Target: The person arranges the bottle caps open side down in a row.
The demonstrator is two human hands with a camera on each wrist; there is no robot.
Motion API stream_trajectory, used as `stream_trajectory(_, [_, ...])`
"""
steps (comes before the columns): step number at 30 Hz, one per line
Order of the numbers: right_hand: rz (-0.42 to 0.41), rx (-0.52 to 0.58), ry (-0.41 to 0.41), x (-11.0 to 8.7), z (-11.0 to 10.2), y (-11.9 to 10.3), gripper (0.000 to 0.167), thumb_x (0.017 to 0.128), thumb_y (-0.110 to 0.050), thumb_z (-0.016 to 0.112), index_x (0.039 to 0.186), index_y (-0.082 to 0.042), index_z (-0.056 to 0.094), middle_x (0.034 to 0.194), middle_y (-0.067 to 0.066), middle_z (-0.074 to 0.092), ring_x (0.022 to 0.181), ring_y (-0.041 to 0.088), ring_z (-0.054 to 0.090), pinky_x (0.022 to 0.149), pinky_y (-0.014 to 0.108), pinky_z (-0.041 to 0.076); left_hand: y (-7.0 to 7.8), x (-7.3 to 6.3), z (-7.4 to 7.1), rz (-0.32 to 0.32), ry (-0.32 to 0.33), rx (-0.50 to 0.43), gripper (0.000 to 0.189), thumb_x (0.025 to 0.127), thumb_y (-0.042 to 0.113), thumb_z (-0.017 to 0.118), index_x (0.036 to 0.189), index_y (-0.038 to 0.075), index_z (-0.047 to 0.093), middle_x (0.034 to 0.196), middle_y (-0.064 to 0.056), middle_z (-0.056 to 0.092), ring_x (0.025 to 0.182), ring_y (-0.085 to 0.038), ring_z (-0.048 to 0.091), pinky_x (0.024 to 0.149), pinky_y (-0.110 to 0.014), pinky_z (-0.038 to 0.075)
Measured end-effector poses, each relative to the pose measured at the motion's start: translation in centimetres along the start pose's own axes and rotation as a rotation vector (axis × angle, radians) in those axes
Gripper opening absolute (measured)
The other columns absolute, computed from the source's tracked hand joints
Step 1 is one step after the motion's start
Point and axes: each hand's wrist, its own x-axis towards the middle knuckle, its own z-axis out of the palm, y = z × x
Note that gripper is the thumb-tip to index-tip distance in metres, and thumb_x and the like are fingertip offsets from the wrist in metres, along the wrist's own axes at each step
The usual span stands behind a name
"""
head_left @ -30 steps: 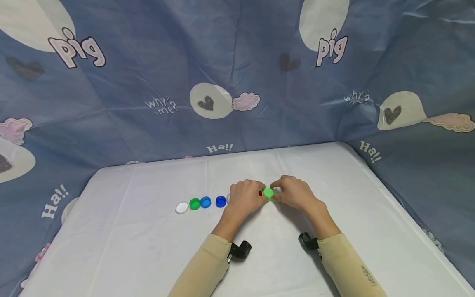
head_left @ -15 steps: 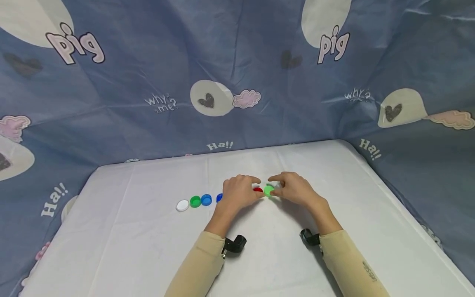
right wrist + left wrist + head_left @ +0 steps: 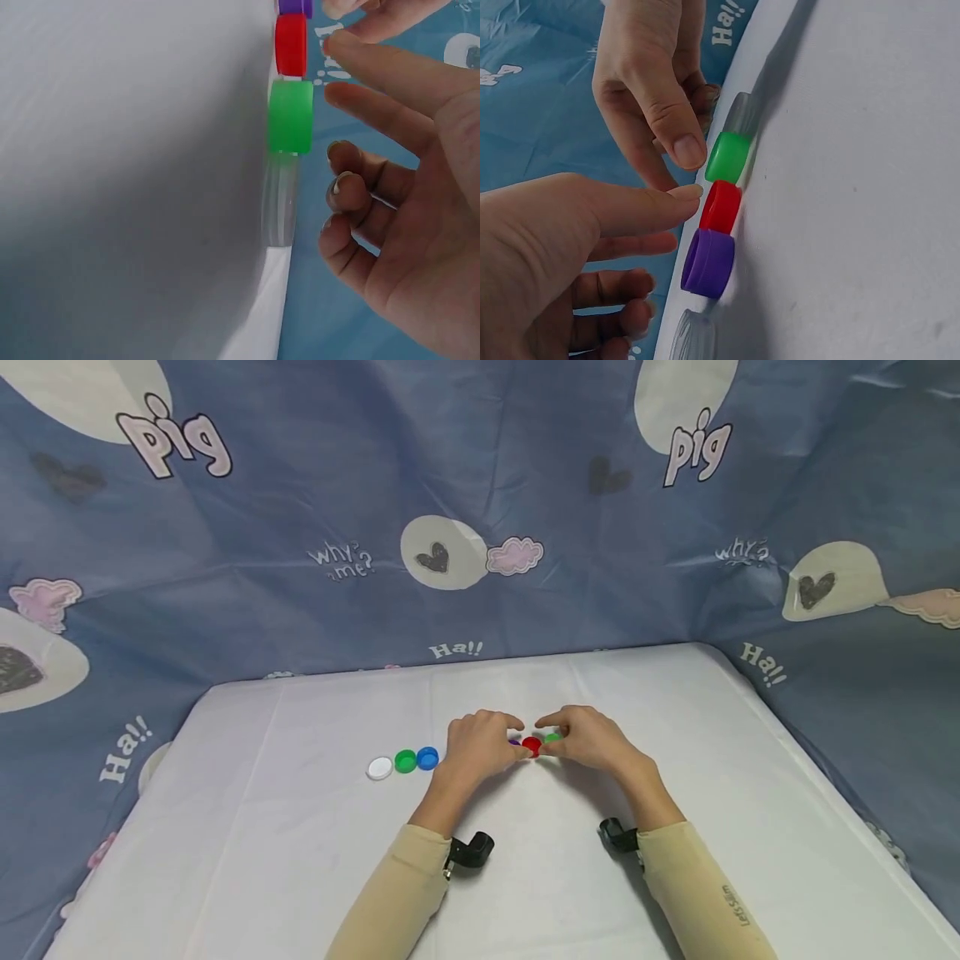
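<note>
Both hands hover over a row of bottle caps on the white table, thumbs and fingers spread apart. My left hand (image 3: 480, 745) is beside the red cap (image 3: 721, 206) and the purple cap (image 3: 709, 264); its thumb is close to the red one. Over the light green cap (image 3: 290, 116) hangs my right hand (image 3: 592, 739), its thumb pointing toward the red cap. Neither hand grips a cap; whether the thumbs touch any is unclear. A clear cap (image 3: 280, 199) adjoins the light green one, and another clear cap (image 3: 694, 336) lies past the purple. The head view hides part of the row behind the hands.
Farther left in the row are a white cap (image 3: 379, 767), a green cap (image 3: 406, 761) and a light blue cap (image 3: 427, 758). A blue printed cloth (image 3: 360, 618) hangs behind the white table (image 3: 300, 860) and along its sides.
The fingers, earlier closed in around the light green cap, have spread away from it. Both hands have shifted left along the row toward the red cap, and the left now covers the dark blue cap.
</note>
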Motion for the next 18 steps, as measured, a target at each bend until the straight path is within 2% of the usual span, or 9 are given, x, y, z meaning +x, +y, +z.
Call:
stream_trajectory(7, [0.005,-0.035,-0.005,0.1,0.6,-0.3,0.036,0.080,-0.033,0.082,0.116,-0.028,0.075,0.105,-0.003,0.068,0.082,0.014,0.056,0.065,0.030,0.042,0.0,-0.2,0.5,0.026,0.033,-0.006,0.041,0.076,0.053,0.081,0.110,0.031,0.077,0.106,0.006,0.077,0.077,-0.023,0.069,0.061,-0.036,0.045])
stream_trajectory(18, [-0.033,-0.105,0.021,0.4,1.2,-0.5,0.029,0.079,-0.031,0.083,0.107,-0.026,0.078,0.086,-0.005,0.060,0.072,0.015,0.050,0.058,0.029,0.039,0.5,-0.2,1.2,0.041,0.059,0.019,0.026,0.079,0.045,0.080,0.101,0.030,0.080,0.090,0.007,0.077,0.068,-0.018,0.064,0.054,-0.032,0.042])
